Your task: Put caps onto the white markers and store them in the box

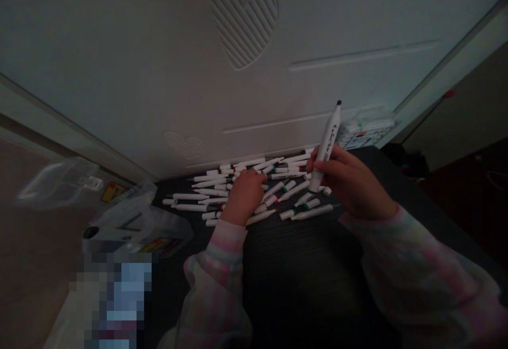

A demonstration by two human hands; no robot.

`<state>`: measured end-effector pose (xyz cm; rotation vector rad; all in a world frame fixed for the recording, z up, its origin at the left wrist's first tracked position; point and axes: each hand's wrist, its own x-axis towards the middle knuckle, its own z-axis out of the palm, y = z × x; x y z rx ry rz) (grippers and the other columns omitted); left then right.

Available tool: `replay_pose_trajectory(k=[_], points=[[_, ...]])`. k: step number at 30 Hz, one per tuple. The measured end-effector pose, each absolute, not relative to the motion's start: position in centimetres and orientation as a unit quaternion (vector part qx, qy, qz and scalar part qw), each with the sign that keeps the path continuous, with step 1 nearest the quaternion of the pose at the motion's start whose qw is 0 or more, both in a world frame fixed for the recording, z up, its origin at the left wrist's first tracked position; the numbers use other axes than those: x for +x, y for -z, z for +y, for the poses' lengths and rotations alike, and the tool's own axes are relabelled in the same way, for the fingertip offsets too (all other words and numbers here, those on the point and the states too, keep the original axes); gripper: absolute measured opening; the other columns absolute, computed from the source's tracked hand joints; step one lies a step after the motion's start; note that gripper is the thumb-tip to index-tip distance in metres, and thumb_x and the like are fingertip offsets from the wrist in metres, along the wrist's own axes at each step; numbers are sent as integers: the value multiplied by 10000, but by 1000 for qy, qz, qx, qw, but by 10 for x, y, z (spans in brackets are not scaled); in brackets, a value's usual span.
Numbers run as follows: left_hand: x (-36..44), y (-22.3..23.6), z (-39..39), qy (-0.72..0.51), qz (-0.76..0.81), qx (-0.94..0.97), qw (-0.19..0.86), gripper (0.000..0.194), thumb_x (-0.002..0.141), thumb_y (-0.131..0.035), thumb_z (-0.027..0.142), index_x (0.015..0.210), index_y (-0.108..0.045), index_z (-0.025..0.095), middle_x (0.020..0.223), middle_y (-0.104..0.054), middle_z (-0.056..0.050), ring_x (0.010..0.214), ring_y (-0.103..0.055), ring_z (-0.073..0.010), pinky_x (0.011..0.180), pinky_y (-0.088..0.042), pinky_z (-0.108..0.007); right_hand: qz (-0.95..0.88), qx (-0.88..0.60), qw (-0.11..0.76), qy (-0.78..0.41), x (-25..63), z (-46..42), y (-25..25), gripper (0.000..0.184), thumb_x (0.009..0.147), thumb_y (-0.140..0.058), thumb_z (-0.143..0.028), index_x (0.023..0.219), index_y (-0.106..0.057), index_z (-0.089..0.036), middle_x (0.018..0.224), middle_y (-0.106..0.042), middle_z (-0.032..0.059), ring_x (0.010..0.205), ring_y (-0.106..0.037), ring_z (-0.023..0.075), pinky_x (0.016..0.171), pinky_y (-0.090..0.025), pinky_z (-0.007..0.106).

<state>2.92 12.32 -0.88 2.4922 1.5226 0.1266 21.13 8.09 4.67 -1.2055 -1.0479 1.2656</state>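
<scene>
Between the thumb and fingers of my right hand (353, 182) is a white marker (328, 140), held upright with its dark tip pointing up and black lettering on its barrel. My left hand (244, 195) reaches into a spread of loose white markers (198, 208) on the dark tabletop (289, 275). Its fingers curl down among them, and their tips are hidden, so I cannot tell whether one is gripped. Several of the loose markers and caps carry coloured bands, some green, some red. Uncapped tips show on a few.
A clear plastic case (135, 227) with its lid raised stands at the left edge. At the back right sits a clear pack (367, 129) with a printed label. Behind the table rises a pale panel (138, 74) with heart reliefs.
</scene>
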Motion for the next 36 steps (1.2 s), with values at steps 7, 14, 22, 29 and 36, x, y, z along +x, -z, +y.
replay_pose_trajectory(k=[7,14,22,29,36], points=[[41,-8,112,3,488,863,134,210,788,-481,156,798,-690,155,832,-670,-88,843,-598,-216,774,-454,-330,-438,-498,529,-530,211,81,-47,75,666,-614,-215,721,-563,-205,671,-534,-17,567,-459,107,479,-323,243],[49,-9,104,47,524,842,121,228,809,-455,179,829,-677,132,867,-685,-127,823,-645,-250,730,-484,-355,-438,-497,526,-534,211,81,-47,95,656,-620,-220,722,-558,-192,653,-534,-23,542,-452,93,465,-328,224],[55,-4,103,64,535,835,109,202,789,-521,235,872,-679,142,873,-696,-124,863,-653,-255,745,-500,-340,-430,-491,529,-543,212,81,-46,95,665,-626,-203,738,-567,-188,663,-560,-27,555,-474,86,481,-349,207],[59,-6,100,66,529,837,120,236,821,-453,200,870,-674,134,886,-695,-132,876,-652,-257,734,-503,-346,-430,-485,531,-545,212,81,-47,94,657,-627,-197,728,-567,-183,657,-559,-27,549,-474,84,479,-347,208],[61,-2,98,44,505,850,140,225,828,-459,213,824,-673,143,870,-692,-122,878,-643,-248,747,-490,-339,-431,-487,531,-543,211,82,-46,83,658,-623,-192,724,-573,-184,653,-558,-29,545,-469,82,470,-333,209]])
